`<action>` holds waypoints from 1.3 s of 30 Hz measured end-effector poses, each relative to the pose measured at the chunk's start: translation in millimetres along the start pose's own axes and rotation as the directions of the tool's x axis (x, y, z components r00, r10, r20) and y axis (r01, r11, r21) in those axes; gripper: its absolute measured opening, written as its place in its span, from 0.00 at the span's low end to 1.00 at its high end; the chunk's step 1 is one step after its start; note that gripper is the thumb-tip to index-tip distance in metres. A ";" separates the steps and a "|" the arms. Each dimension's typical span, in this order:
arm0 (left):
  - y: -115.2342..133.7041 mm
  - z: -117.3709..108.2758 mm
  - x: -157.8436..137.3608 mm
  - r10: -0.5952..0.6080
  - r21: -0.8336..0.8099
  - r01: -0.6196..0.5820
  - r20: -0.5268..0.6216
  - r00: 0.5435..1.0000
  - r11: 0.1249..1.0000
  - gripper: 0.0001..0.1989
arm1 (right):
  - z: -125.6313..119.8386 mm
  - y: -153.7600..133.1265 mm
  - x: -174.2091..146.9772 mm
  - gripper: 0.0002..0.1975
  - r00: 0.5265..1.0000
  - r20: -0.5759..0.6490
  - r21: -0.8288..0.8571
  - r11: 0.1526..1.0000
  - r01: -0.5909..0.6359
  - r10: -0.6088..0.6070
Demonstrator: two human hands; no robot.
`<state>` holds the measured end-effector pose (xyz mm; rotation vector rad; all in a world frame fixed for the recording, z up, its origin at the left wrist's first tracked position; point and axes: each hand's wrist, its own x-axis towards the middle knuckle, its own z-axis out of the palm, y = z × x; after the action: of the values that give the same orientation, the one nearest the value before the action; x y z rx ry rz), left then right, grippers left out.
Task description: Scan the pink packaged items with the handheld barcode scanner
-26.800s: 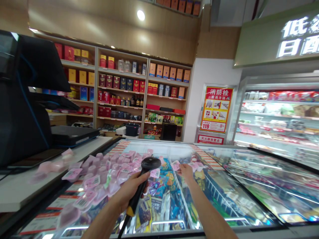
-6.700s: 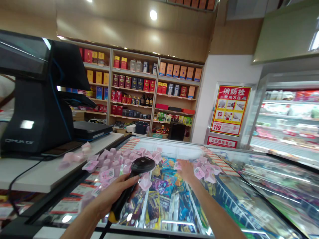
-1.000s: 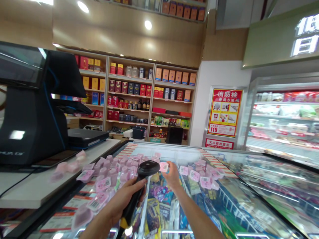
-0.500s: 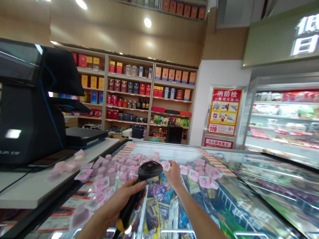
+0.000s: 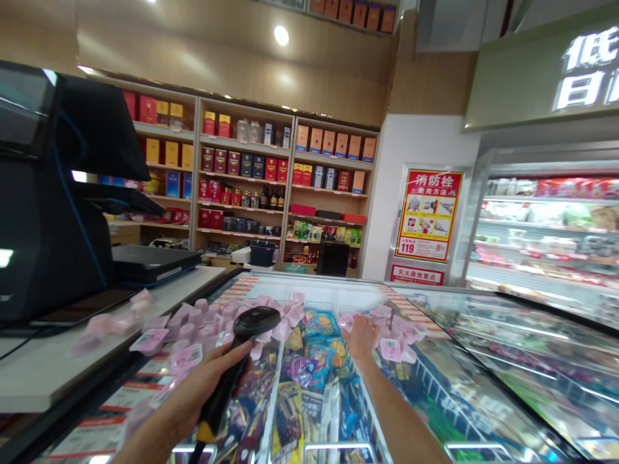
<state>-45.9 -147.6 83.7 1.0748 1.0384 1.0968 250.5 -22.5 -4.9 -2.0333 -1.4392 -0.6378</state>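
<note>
My left hand (image 5: 225, 370) is wrapped round the handle of a black barcode scanner (image 5: 256, 321) with a yellow band low on its grip. The scanner's head points forward and right, over a heap of small pink cups (image 5: 186, 335), some with barcode labels on their pink lids. My right hand (image 5: 362, 336) reaches in among a smaller group of pink cups (image 5: 391, 349) on the right of the glass freezer top (image 5: 338, 298). Its fingertips are hidden, so I cannot tell whether it holds a cup. One pink cup (image 5: 345, 320) shows just left of it.
Colourful packets (image 5: 309, 370) lie below the glass. On the left, a black checkout machine (image 5: 72, 193) stands on a white counter (image 5: 97, 341), with several pink cups at its edge. Shelves of boxes (image 5: 242, 164) line the back; a chilled display (image 5: 541, 225) stands right.
My right hand has moved right, from holding a labelled pink cup before the scanner to the right-hand group. My left hand and the scanner have shifted left and slightly down.
</note>
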 end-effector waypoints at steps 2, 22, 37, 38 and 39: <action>-0.4 -6.4 0.0 -0.004 0.011 0.004 -0.019 1.000 1.000 0.14 | -1.5 13.7 3.8 0.15 0.998 -0.003 -0.029 0.998 -0.058 0.058; 5.6 -28.7 -21.4 0.006 -0.014 -0.008 -0.107 0.994 1.000 0.14 | 1.0 -150.8 -33.7 0.17 0.924 0.242 0.517 0.845 0.136 -0.297; 2.6 6.9 -13.9 0.031 -0.005 -0.031 0.063 0.998 1.000 0.12 | -15.4 -80.1 -5.5 0.10 0.745 0.657 0.679 -0.339 -0.651 -0.115; 3.0 9.1 -14.1 0.022 -0.009 -0.022 0.061 0.998 1.000 0.12 | -15.5 -78.7 -4.8 0.10 0.739 0.663 0.660 -0.374 -0.652 -0.118; 3.5 11.0 -14.5 0.018 -0.009 -0.017 0.060 0.998 1.000 0.12 | -15.3 -77.6 -4.5 0.09 0.734 0.668 0.645 -0.398 -0.653 -0.122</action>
<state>-37.9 -162.9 90.4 1.1055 0.9774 1.0758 174.6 -15.5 16.6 -0.7965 -0.7116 1.2835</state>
